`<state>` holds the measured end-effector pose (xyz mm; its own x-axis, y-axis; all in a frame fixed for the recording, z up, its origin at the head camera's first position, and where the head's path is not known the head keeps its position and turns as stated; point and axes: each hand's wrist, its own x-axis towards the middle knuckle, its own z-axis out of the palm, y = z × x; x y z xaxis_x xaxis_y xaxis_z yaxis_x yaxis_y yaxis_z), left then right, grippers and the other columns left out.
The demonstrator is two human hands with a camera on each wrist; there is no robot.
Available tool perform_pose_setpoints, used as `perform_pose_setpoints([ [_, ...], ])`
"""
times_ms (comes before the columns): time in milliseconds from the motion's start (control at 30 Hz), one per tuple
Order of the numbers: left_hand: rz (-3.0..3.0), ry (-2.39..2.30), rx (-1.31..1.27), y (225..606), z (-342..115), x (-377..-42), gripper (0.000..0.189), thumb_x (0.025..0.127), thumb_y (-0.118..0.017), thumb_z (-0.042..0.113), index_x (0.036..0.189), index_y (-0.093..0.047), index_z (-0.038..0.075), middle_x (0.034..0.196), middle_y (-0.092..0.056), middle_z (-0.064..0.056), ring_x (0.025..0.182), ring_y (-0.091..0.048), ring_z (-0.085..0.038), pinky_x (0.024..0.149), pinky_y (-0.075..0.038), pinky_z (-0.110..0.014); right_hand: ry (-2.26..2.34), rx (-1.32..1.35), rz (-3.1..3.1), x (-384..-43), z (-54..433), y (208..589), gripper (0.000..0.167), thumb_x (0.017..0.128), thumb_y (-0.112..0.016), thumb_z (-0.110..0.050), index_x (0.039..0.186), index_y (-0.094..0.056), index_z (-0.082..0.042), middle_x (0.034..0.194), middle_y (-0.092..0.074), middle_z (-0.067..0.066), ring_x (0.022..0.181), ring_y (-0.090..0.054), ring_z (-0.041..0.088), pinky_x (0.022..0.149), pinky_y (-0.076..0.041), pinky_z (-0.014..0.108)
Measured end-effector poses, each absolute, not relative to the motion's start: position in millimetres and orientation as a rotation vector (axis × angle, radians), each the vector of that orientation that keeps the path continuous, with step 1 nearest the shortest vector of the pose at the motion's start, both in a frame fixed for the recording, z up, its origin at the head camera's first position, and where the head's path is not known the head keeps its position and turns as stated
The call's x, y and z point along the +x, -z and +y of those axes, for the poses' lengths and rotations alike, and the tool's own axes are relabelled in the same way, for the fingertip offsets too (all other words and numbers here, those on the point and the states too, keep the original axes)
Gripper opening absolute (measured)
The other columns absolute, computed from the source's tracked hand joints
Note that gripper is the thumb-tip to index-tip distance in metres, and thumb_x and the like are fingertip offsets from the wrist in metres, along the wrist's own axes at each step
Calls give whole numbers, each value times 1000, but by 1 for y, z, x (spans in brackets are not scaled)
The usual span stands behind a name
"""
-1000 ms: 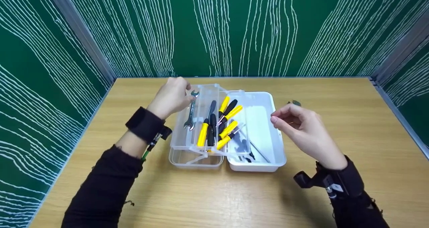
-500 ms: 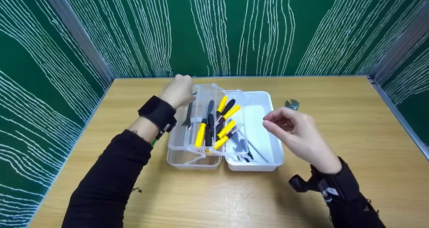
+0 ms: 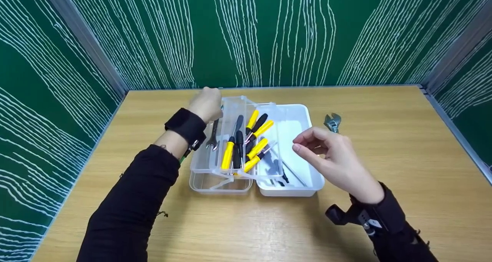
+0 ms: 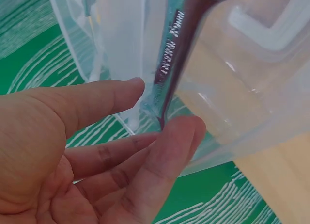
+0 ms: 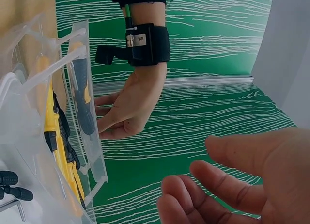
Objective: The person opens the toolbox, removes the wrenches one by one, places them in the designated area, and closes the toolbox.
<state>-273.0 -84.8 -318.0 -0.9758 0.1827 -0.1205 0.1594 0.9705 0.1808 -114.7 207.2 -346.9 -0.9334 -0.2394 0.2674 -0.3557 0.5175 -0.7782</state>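
Note:
An open-end wrench (image 3: 213, 137) lies in the left compartment of a clear toolbox tray (image 3: 200, 165). My left hand (image 3: 207, 105) is over the wrench's far end, its fingers hidden in the head view. From the left wrist, the thumb and fingers of the left hand (image 4: 111, 151) stand apart around the end of the wrench (image 4: 174, 54), with a gap at the thumb. My right hand (image 3: 334, 156) hovers by the right side of the white toolbox base (image 3: 298, 127), fingers loosely bent and holding nothing. The right wrist view shows its thumb and fingers (image 5: 232, 180) apart.
Several yellow and black screwdrivers (image 3: 228, 154) lie in the tray's right compartment and beside it. A hex key and small dark tools (image 3: 294, 173) are in the white base. An adjustable wrench (image 3: 333, 122) lies on the wooden table (image 3: 403, 146) behind my right hand.
My left hand has moved right and turned down over the wrench's far end. The right hand has shifted left and slightly down, uncovering the adjustable wrench behind it.

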Motion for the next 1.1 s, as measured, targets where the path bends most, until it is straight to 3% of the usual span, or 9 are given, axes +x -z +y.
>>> perform_pose_setpoints([
  [267, 3016, -241, 240, 323, -83, -277, 22, 97, -75, 5, 117, -74, -5, 112, -73, -18, 87, -60, -26, 71, -55, -34, -1386, 538, -2628, -116, 205, 349, 5, 101, -77, -14, 105, -76, -12, 97, -76, -1, 84, -68, 10, 78, -59, 17],
  [567, 3090, -220, 250, 329, -84, -281, 19, 102, -68, 8, 114, -75, -5, 112, -77, -18, 88, -66, -27, 67, -53, -36, -1329, 567, -2628, -117, 201, 354, 4, 100, -77, -16, 104, -77, -14, 95, -76, -5, 84, -70, 7, 77, -59, 17],
  [800, 3095, -148, 282, 330, -80, -282, 24, 106, -57, 1, 124, -71, -6, 119, -76, -22, 98, -73, -32, 77, -64, -43, -1321, 542, -2675, -116, 198, 354, 6, 101, -77, -20, 105, -77, -15, 96, -76, -4, 86, -69, 10, 78, -59, 18],
  [1100, 3045, -59, 332, 333, -77, -287, 29, 106, -58, -1, 133, -67, -6, 125, -73, -23, 101, -73, -32, 86, -66, -43, -1323, 527, -2731, -119, 198, 356, 9, 101, -77, -20, 107, -76, -14, 98, -76, -3, 88, -68, 13, 80, -59, 20],
])
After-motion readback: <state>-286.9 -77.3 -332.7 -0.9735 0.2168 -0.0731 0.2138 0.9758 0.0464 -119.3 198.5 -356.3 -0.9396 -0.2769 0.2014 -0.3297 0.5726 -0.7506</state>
